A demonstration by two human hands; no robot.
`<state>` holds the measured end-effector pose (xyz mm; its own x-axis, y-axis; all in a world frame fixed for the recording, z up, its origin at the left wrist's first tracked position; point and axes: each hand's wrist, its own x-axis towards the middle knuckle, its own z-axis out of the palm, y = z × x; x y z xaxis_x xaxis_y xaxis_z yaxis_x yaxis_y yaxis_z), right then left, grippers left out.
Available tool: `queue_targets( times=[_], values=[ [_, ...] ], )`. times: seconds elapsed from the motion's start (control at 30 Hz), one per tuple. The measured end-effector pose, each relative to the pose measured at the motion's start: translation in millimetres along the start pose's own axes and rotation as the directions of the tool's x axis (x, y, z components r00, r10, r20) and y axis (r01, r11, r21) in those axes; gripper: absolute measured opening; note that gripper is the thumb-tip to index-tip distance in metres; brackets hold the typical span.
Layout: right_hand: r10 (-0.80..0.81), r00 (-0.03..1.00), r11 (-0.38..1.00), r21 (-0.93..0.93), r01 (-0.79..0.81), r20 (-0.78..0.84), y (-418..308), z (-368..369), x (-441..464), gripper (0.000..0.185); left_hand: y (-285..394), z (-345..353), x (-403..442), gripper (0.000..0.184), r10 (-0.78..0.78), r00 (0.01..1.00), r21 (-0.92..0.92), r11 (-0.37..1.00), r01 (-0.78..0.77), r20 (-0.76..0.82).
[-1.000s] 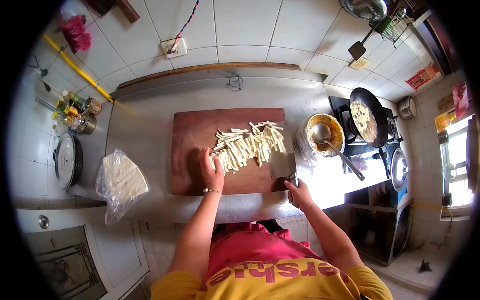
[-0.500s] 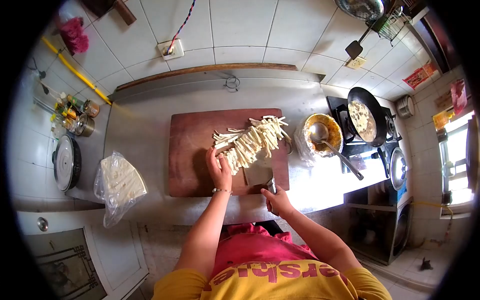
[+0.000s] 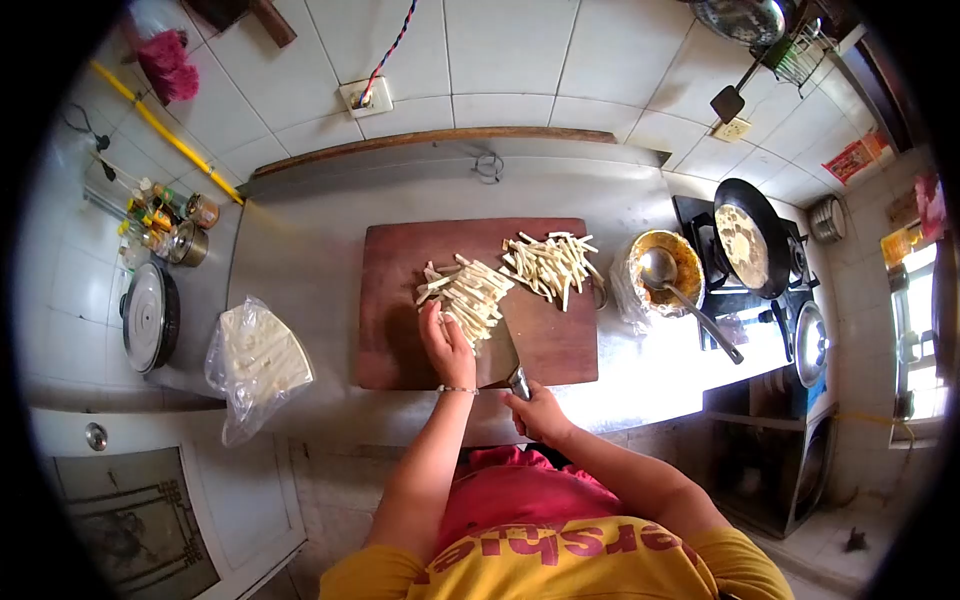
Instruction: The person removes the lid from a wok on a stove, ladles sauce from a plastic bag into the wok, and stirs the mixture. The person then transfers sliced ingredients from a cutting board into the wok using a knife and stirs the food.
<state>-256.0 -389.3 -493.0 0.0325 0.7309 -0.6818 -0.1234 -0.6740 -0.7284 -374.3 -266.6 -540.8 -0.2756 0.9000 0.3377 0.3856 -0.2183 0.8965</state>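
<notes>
Ctr frame: L hand [image 3: 447, 346], nearer, rests open against pale strips [image 3: 468, 292] just above it, mostly slanting; R hand [image 3: 538, 413], lower right, grips knife [image 3: 508, 363] angled up-left.

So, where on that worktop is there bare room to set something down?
The steel counter lies bare between the plastic bag and cutting board, and just behind the board. The board's far-left corner is free too. Crowded: around the left hand, right hand, knife and cut strips, and by the bowl and stove.
</notes>
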Motion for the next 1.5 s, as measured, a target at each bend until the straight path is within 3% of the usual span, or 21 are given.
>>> queue_targets(
  times=[0.27, 0.37, 0.6, 0.87, 0.97, 1.1, 1.23, 1.3, 1.37, 1.43, 1.5],
  values=[
    [-0.075, 0.997, 0.997, 0.024, 0.075, 0.007, -33.8, -4.5, -32.6, 0.028, 59.7, -1.7, 14.3, 0.029, 0.071, 0.997, 0.016, 0.997, -0.071, 0.017],
    [-0.114, 0.993, 0.993, 0.008, 0.114, 0.012, -44.2, -16.5, -42.0, 0.027, 80.3, 7.1, 17.7, 0.028, 0.08, 0.997, -0.077, 0.994, -0.079, 0.01],
    [-0.163, 0.986, 0.981, 0.117, 0.158, 0.031, -73.9, -66.8, -72.4, 0.026, 151.2, 42.2, 17.0, 0.028, 0.234, 0.971, -0.094, 0.969, -0.228, 0.051],
    [-0.201, 0.977, 0.953, 0.214, 0.213, -0.077, -102.1, -199.8, -122.1, 0.029, 264.4, 158.9, -15.7, 0.029, 0.419, 0.893, -0.176, 0.903, -0.392, 0.165],
    [-0.19, 0.968, 0.92, 0.313, 0.234, -0.167, -128.2, -263.2, -148.8, 0.028, 314.3, 229.0, -31.9, 0.029, 0.446, 0.865, -0.287, 0.88, -0.378, 0.228],
    [-0.218, 0.917, 0.9, 0.295, 0.321, -0.333, -124.5, -347.5, -163.8, 0.024, 346.1, 324.3, -76.6, 0.033, 0.481, 0.806, -0.352, 0.862, -0.365, 0.344],
    [-0.08, 0.923, 0.884, 0.4, 0.24, -0.376, -127.5, -428.8, -164.6, 0.024, 356.0, 408.6, -114.6, 0.048, 0.606, 0.663, -0.426, 0.79, -0.441, 0.44],
    [-0.069, 0.943, 0.86, 0.46, 0.221, -0.325, -123.7, -463.6, -160.7, 0.023, 359.9, 430.6, -129.2, 0.058, 0.715, 0.496, -0.38, 0.689, -0.617, 0.492],
    [-0.044, 0.955, 0.852, 0.489, 0.188, -0.292, -121.5, -489.3, -159.1, 0.023, 359.2, 452.1, -137.2, 0.061, 0.713, 0.446, -0.351, 0.673, -0.651, 0.541],
    [0.034, 0.963, 0.821, 0.557, 0.125, -0.267, -115.7, -503.8, -157.1, 0.023, 351.6, 470.6, -138.3, 0.055, 0.686, 0.309, -0.292, 0.611, -0.736, 0.658],
    [0.045, 0.975, 0.797, 0.597, 0.097, -0.218, -111.3, -512.2, -165.7, 0.022, 349.4, 490.2, -133.8, 0.052, 0.627, 0.29, -0.262, 0.638, -0.724, 0.723]
  ],
)
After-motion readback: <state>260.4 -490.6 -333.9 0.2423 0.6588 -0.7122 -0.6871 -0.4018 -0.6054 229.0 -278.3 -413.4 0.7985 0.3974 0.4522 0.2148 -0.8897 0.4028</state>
